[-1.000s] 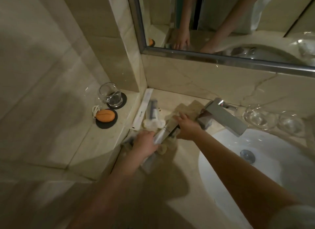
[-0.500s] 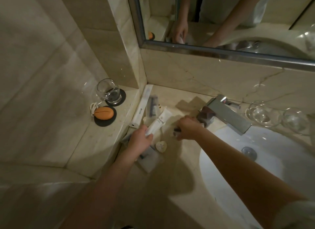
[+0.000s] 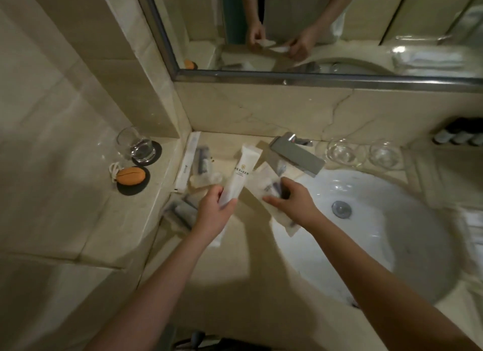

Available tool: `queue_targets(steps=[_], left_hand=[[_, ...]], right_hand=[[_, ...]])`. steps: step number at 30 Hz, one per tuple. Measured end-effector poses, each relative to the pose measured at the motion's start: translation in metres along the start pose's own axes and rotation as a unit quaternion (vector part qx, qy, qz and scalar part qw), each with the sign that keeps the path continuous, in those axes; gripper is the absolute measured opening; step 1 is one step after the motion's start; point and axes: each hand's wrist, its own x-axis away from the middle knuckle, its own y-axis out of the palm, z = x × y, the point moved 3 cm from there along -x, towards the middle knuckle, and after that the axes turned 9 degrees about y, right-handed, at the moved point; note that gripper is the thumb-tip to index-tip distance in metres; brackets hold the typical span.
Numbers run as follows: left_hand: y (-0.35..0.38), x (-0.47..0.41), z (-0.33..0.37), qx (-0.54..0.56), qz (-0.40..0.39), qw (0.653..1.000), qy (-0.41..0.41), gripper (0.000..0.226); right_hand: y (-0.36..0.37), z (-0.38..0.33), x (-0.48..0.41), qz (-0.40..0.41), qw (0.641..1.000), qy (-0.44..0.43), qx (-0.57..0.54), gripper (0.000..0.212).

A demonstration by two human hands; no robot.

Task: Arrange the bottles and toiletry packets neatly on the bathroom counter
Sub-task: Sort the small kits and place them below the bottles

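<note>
Early going, it seems: left grip (image 3: 214, 212) clasps a white packet (image 3: 241, 173), right grip (image 3: 294, 204) pinches a clear packet (image 3: 268, 184). Other packets (image 3: 183, 212) lie jumbled at near left.

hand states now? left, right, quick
Left hand: grips the lower end of a white packet.
Right hand: grips a translucent packet with something dark inside.

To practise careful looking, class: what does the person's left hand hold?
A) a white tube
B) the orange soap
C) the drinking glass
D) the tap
A: the left hand grips the lower end of the white tube, while the glass and the soap sit apart from it, untouched.
</note>
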Motion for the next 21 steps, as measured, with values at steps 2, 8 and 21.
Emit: queue_targets(steps=[2,8,21], left_hand=[[0.017,0.007,0.018,0.008,-0.016,1.000,0.021,0.018],[0.091,0.022,0.072,0.059,-0.103,0.991,0.068,0.018],[0.244,0.050,0.154,0.039,-0.233,0.967,0.096,0.018]], right_hand=[[-0.020,0.013,0.019,0.028,0.998,0.034,-0.049,0.023],[-0.091,0.074,0.073,0.098,0.967,0.118,-0.203,0.023],[-0.218,0.201,0.135,0.240,0.902,0.173,-0.316,0.010]])
